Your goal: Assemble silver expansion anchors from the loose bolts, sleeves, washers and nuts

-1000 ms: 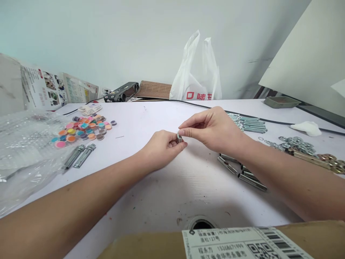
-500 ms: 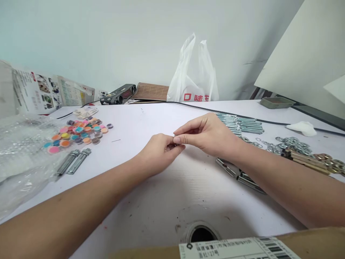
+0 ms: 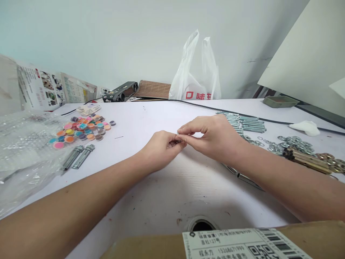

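Observation:
My left hand [image 3: 161,151] and my right hand [image 3: 217,133] meet over the middle of the white table. Both are closed, with thumbs and fingers pinched together at the same spot. A small shiny metal part shows between the fingertips, mostly hidden by them, so its kind is unclear. Under my right forearm lie silvery metal tubes [image 3: 249,180], partly covered by the arm. Beyond that wrist, long zinc-coloured bolts [image 3: 252,124] lie in rows. Two assembled expansion bolts [image 3: 84,157] rest side by side to the left of my left hand.
Colourful small round pots [image 3: 69,139] and clear plastic wrap [image 3: 29,154] lie at left. Nuts and washers [image 3: 296,144] and brass-coloured tubes [image 3: 309,161] are at right. A white plastic bag [image 3: 196,81] stands behind. A labelled cardboard box [image 3: 151,246] and a table hole [image 3: 202,225] are in front.
The view has shifted slightly. My right fingertips have changed their position a little at the small part, the index finger now more arched. Both hands stay together.

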`<state>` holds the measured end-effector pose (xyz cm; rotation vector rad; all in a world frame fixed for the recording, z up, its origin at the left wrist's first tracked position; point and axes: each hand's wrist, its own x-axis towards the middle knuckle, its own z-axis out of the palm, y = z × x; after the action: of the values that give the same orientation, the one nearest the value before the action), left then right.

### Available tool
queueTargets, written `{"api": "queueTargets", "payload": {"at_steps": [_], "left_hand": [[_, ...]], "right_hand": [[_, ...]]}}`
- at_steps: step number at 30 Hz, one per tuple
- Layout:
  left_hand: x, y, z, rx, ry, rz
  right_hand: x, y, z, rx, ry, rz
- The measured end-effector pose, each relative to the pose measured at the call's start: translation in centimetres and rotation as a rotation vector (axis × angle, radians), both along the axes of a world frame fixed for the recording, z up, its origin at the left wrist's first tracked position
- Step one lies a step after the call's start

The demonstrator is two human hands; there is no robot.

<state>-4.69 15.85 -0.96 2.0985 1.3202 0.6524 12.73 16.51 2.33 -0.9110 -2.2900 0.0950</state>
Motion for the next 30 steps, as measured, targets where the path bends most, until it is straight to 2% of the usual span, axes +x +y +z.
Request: {"api": "queueTargets", "payload": {"at_steps": [4, 11, 14, 16, 18, 21, 23, 25, 28, 30], "left_hand": [[-0.1, 0.0, -0.1, 0.003, 0.019, 0.016], [-0.1, 0.0, -0.2, 0.01, 0.027, 0.036], [-0.1, 0.0, -0.1, -0.003, 0.037, 0.025], [-0.1, 0.0, 0.0, -0.01, 0.037, 0.027], [-0.1, 0.0, 0.1, -0.025, 0.037, 0.045], [0.0, -0.1, 0.1, -0.058, 0.06, 0.079], [0.1, -0.2, 0.2, -0.064, 0.082, 0.09], [0.1, -0.2, 0.2, -0.052, 0.092, 0.086], [0.2, -0.3, 0.1, -0.02, 0.099, 0.082], [0.2, -0.3, 0.1, -0.005, 0.113, 0.088]], "right_hand": [[0.0, 0.1, -0.3, -0.021, -0.028, -0.07], [0.0, 0.2, -0.2, -0.101, -0.052, -0.1], [-0.1, 0.1, 0.0, -0.203, -0.096, -0.121], [0.1, 0.0, 0.6, -0.26, -0.132, -0.139], [0.6, -0.2, 2.1, -0.266, -0.149, -0.176], [2.5, -0.2, 5.4, -0.239, -0.174, -0.329], [4.7, 0.4, 7.6, -0.257, -0.239, -0.507], [7.5, 1.7, 8.8, -0.304, -0.353, -0.701], [12.0, 4.7, 8.1, -0.424, -0.572, -0.918], [14.3, 6.4, 6.6, -0.599, -0.638, -0.966]]}}
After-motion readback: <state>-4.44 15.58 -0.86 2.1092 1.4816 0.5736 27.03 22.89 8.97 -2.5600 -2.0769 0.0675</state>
